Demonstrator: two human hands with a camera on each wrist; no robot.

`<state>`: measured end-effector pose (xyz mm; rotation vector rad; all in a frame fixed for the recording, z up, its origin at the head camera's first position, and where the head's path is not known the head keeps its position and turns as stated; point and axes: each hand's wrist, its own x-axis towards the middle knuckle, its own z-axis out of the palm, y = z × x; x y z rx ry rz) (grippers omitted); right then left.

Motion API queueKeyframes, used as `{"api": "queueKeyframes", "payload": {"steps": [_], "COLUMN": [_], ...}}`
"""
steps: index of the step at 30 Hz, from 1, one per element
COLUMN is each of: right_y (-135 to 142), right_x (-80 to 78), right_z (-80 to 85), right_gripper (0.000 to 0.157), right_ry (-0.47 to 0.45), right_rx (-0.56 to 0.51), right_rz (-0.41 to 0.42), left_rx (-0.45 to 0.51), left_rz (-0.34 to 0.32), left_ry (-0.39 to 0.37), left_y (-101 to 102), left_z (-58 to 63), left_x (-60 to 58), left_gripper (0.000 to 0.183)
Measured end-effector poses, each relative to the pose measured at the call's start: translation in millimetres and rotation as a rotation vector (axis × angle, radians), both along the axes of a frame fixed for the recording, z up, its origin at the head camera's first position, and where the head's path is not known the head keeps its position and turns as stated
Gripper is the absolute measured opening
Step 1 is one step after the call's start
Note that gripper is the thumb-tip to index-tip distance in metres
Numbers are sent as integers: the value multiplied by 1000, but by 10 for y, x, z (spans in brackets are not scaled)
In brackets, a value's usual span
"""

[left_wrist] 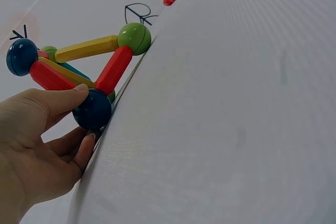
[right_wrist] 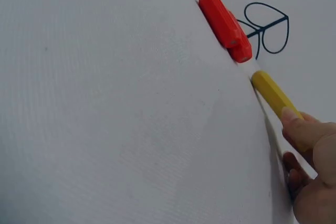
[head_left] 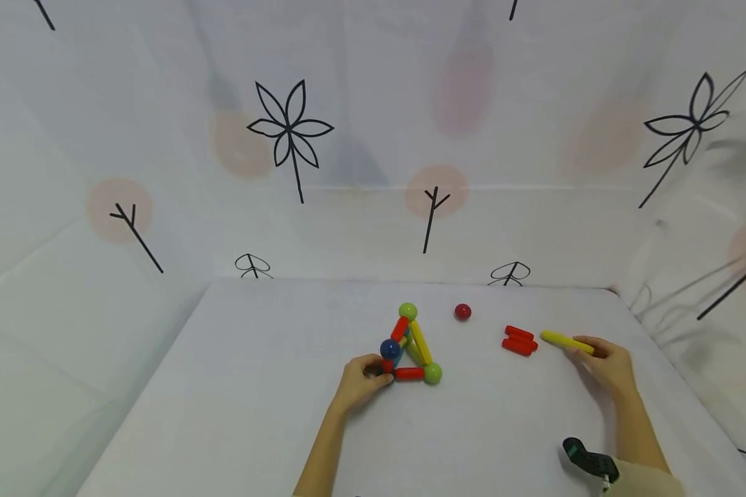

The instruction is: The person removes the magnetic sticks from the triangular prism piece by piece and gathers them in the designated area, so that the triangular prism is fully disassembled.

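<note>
Near the table's middle stands a frame of coloured rods and balls, with a dark blue ball (head_left: 390,349), green balls (head_left: 432,373), red rods (head_left: 409,374) and a yellow rod (head_left: 420,342). My left hand (head_left: 358,382) pinches its near lower corner; in the left wrist view, thumb and fingers are around a dark blue ball (left_wrist: 92,109) there. Over on the right, my right hand (head_left: 608,364) holds a loose yellow rod (head_left: 566,342) by one end, thumb on top. The rod's far end points toward several red rods (head_left: 519,344) lying close together.
A dark red ball (head_left: 463,312) lies by itself behind the frame, to its right. The white table (head_left: 236,386) meets a patterned cloth backdrop (head_left: 348,235) at its far edge. A black strap device (head_left: 587,461) sits at the right sleeve.
</note>
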<state>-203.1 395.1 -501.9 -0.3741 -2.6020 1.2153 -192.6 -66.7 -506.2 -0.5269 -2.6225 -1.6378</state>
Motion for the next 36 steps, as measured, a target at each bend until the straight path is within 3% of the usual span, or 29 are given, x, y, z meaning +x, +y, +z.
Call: {"api": "queueKeyframes", "payload": {"steps": [3, 7, 14, 19, 22, 28, 32, 36], "right_y": [28, 53, 83, 71, 18, -289, -623, -959], "right_x": [-39, -78, -95, -33, 10, 96, 165, 177], "right_z": [-7, 13, 44, 9, -9, 38, 92, 154], "right_gripper": [45, 38, 36, 44, 49, 55, 49, 40], "right_ry": [-31, -41, -42, -3, -7, -25, 118, 276], "right_rx": [100, 158, 177, 159, 135, 59, 34, 44], "right_rz": [20, 58, 81, 92, 37, -197, -253, -170], "left_rx": [-7, -9, 5, -4, -12, -12, -6, 0], "left_rz": [2, 2, 2, 7, 8, 4, 1, 3], "left_ry": [0, 6, -9, -4, -5, -8, -11, -10], "left_y": [0, 2, 7, 13, 19, 13, 13, 12], "left_z": [-5, -12, -5, -6, 5, 8, 9, 19], "left_x": [-4, -10, -3, -11, -17, -18, -12, -5], "left_gripper": [23, 23, 24, 23, 23, 23, 23, 22]}}
